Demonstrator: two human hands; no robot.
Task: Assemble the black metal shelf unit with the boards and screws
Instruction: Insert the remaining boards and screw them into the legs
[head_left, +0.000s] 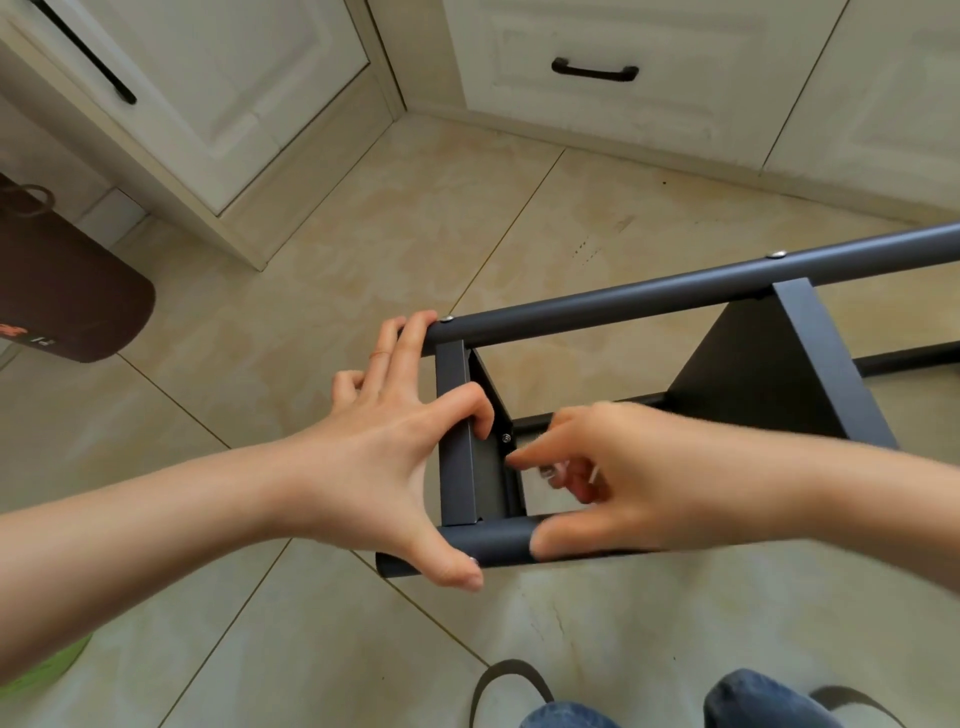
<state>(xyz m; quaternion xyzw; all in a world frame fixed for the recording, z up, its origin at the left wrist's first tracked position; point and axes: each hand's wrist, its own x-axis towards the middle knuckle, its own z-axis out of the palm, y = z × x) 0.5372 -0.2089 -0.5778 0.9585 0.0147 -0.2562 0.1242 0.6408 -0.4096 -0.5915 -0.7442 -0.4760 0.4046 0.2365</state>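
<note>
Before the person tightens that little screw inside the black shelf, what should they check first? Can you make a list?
1. Frame held steady: ok. The left hand grips the end bracket, thumb on the near tube.
2. Screw seated in its hole: ok. The small screw shows in the inner plate.
3. Fingers on the screw: not ok. The right hand has its fingertip just below it.
4. Spare hardware ready: cannot tell. Something shiny sits in the right hand's grip, too blurred to name.
5. Far tube fastened: ok. Two screw heads show along it.
6. Frame flat on the floor: cannot tell.
</note>
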